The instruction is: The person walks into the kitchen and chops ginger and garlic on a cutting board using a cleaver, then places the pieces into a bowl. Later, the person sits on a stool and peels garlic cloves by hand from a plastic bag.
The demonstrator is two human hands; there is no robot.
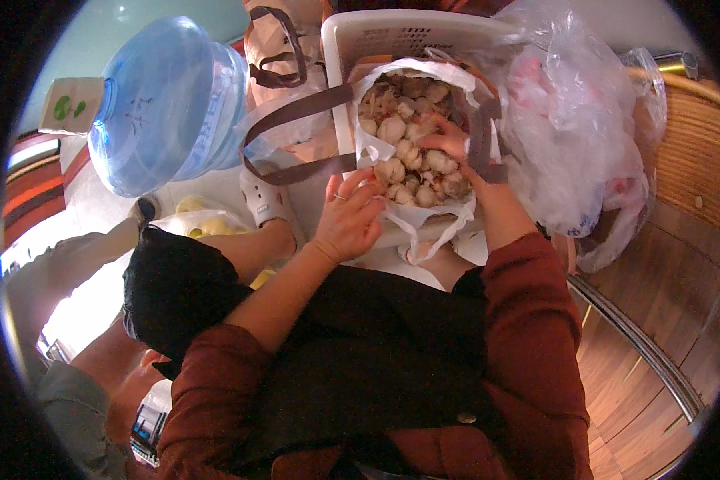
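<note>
Garlic bulbs [408,153] fill a white plastic bag [390,78] whose mouth is spread wide. A bag with broad brown handles [300,114] surrounds it, inside a white plastic basket [330,42]. My right hand [453,144] reaches in over the right side among the bulbs. Its fingertips touch the garlic; whether they grip a bulb is unclear. At the near left rim rests my left hand [351,210], a ring on one finger. Its fingers are bent against the bag's edge beside the nearest bulbs, and their hold on it is partly hidden.
A large blue water bottle [156,108] lies at the left, near a paper bag [276,48]. Clear plastic bags [570,132] crowd the right beside a woven stool or basket [696,150]. Metal tubing [636,342] curves at lower right. Another person's leg [78,264] shows at left.
</note>
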